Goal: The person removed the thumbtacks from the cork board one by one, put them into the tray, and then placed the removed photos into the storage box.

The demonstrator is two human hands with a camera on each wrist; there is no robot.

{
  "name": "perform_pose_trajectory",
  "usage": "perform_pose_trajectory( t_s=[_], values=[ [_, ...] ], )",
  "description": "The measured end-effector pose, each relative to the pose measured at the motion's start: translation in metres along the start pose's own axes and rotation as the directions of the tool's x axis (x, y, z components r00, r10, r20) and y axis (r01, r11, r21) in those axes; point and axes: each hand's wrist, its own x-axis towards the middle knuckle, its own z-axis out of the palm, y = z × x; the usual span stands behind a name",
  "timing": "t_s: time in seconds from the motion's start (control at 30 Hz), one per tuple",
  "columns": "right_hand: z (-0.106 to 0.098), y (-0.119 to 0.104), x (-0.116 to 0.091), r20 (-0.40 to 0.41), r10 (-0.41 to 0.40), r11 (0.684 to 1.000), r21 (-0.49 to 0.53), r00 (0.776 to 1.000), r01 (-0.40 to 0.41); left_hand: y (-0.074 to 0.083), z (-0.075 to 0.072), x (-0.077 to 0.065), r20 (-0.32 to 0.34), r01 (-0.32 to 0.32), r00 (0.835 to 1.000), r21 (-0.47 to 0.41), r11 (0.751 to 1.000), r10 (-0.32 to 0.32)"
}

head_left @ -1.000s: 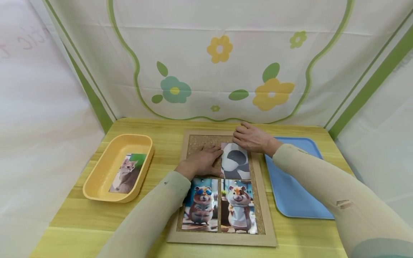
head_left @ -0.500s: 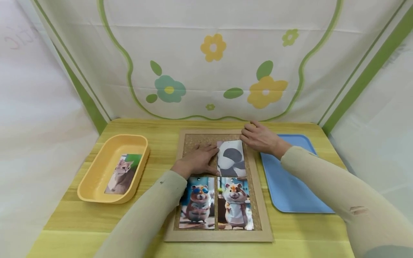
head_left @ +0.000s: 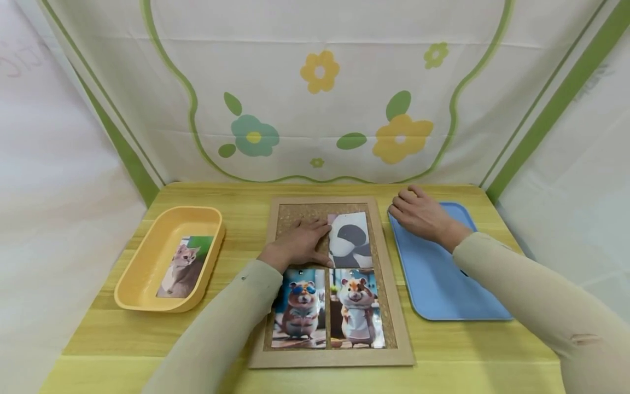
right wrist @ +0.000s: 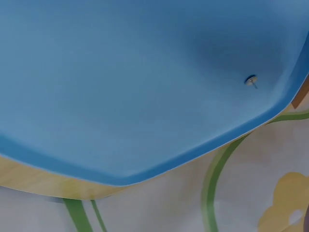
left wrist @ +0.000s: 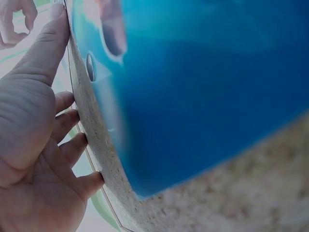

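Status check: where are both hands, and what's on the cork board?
Left hand flat on cork board, touching grey-and-white photo. Right hand empty over blue tray; one pushpin lies in the tray. Two hamster photos pinned below. Nothing in the way.

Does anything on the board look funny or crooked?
Yes. The grey-and-white photo at the cork board's top right shows no pin, unlike the two hamster photos below. The left hand rests flat beside it. One loose pin lies in the blue tray.
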Motion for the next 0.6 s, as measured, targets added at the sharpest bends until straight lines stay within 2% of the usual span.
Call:
perform_pose_trajectory(
  t_s=[0.2,0.6],
  values=[
    [-0.002,0.003,-0.023,-0.029,0.039,0.999,0.036,0.999,-0.038,0.000,-0.001,0.000,0.002,-0.001,1.000,0.004,1.000,0.001],
    [0.002,0.002,-0.065,-0.019,0.124,0.988,0.093,0.992,-0.122,-0.001,0.000,0.001,0.006,0.006,1.000,0.002,1.000,-0.006]
  ],
)
